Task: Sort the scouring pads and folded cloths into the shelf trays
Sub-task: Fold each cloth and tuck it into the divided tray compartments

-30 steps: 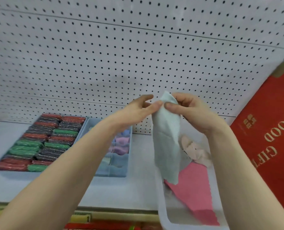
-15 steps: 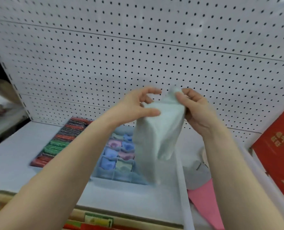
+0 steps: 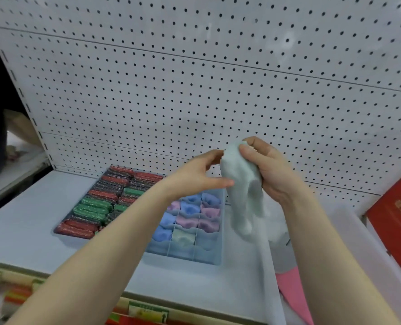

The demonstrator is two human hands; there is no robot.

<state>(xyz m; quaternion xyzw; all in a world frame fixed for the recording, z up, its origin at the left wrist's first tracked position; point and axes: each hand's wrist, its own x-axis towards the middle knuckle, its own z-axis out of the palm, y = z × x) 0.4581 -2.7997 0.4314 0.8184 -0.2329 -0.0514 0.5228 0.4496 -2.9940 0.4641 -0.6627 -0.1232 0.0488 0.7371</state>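
Note:
A pale green cloth (image 3: 243, 191) hangs bunched in the air above the shelf. My right hand (image 3: 268, 171) grips its top and right side. My left hand (image 3: 200, 175) is beside it, thumb and fingertips touching the cloth's left edge. Below sits a blue divided tray (image 3: 187, 255) holding folded blue, pink and green cloths. Left of it is a tray of red and green scouring pads (image 3: 96, 206) in rows.
A clear plastic bin (image 3: 349, 242) at the right holds a pink cloth (image 3: 293, 292) and a grey one. A red gift box (image 3: 396, 221) leans at the far right. White pegboard (image 3: 194, 78) backs the shelf (image 3: 26, 219).
The cloth has been gathered from a hanging sheet into a narrower bundle. Both hands moved a little left over the divided tray as the view swung left.

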